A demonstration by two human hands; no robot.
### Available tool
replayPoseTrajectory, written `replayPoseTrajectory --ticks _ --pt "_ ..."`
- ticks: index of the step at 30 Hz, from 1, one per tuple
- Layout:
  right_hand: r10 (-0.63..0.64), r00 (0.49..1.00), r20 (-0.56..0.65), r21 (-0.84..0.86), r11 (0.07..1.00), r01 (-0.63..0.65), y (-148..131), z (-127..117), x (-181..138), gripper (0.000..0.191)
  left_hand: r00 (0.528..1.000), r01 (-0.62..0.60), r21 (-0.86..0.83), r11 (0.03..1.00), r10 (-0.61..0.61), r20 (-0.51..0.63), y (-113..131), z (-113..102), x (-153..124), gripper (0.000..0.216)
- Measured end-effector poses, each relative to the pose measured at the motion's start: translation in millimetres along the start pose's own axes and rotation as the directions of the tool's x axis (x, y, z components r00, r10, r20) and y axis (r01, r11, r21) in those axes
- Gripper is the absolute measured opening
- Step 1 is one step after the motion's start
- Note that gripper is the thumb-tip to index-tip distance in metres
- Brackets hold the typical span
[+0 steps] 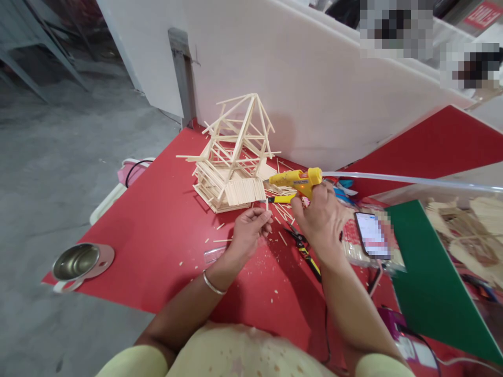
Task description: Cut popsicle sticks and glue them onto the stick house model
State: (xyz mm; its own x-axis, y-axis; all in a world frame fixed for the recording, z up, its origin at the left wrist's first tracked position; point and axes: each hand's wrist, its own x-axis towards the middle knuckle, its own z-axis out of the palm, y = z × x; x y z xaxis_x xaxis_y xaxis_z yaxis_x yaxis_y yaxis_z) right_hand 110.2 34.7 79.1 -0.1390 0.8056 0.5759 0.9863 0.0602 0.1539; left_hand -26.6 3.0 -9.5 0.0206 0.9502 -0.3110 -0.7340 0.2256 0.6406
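A small house frame of thin wooden sticks (239,141) stands on the red table, with a panel of flat sticks (245,192) on its near side. My right hand (320,214) grips a yellow glue gun (294,179), its nozzle at the panel's right edge. A long clear glue stick (401,179) runs out of the gun's back. My left hand (252,229) pinches a short wooden stick (267,204) upright, just below the panel. Behind the gun's nozzle and below it lies a yellow utility knife (283,199).
Pliers (305,251) with yellow-black handles lie below my right hand. Loose sticks and chips are scattered about. A phone (373,234) rests at the right, near a green board (428,277). A metal cup (76,263) stands at the left corner; a white partition (283,68) rises behind.
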Motion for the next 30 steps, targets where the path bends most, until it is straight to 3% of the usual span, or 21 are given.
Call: replayPoseTrajectory --ticks 19,30 --pt "0.003 1.0 0.031 -0.006 1.0 -0.003 3 -4 -4 0.029 1.0 0.008 -0.016 1.0 -0.007 0.011 1 0 -1 0.039" --pt "-0.003 0.998 0.059 -0.003 1.0 0.003 9 -6 -16 0.037 1.0 0.0 -0.012 1.0 0.001 0.03 -3 -2 -2 0.035"
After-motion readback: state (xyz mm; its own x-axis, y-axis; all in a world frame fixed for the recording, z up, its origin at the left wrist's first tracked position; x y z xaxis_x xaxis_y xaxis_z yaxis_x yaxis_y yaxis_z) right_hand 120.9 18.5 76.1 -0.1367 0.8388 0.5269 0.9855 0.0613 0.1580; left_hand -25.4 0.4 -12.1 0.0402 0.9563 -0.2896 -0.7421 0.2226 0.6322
